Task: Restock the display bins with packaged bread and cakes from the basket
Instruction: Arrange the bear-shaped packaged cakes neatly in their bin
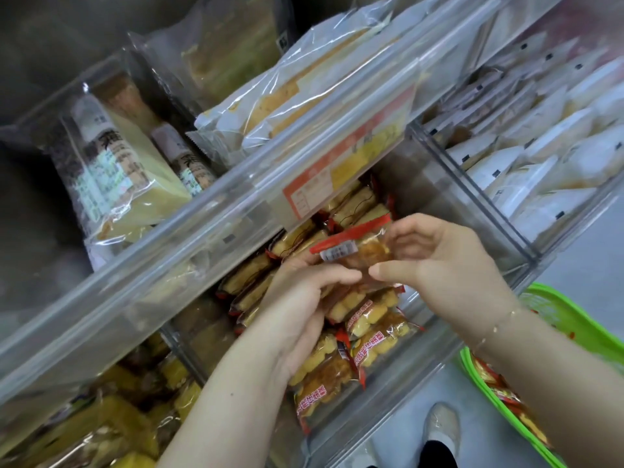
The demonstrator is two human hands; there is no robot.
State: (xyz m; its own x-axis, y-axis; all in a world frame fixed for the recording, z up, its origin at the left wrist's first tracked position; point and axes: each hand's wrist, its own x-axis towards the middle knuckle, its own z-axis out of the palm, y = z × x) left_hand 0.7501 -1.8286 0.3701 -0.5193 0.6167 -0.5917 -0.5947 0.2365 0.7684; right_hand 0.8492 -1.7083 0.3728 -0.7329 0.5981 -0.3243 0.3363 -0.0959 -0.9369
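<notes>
Clear bin (422, 373) holds cakes (371, 319); basket (553, 309) beside.

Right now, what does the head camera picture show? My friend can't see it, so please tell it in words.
Two hands, left hand and right hand, hold one small cake packet with red ends over a clear bin full of the same packets. Clear bins above hold bigger wrapped breads. A green basket with more packets sits at the right.

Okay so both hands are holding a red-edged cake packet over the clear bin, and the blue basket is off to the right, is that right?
Nearly. The basket is green, not blue, as the head view shows. The rest holds: the left hand and right hand hold a red-edged cake packet over the clear bin.
</notes>
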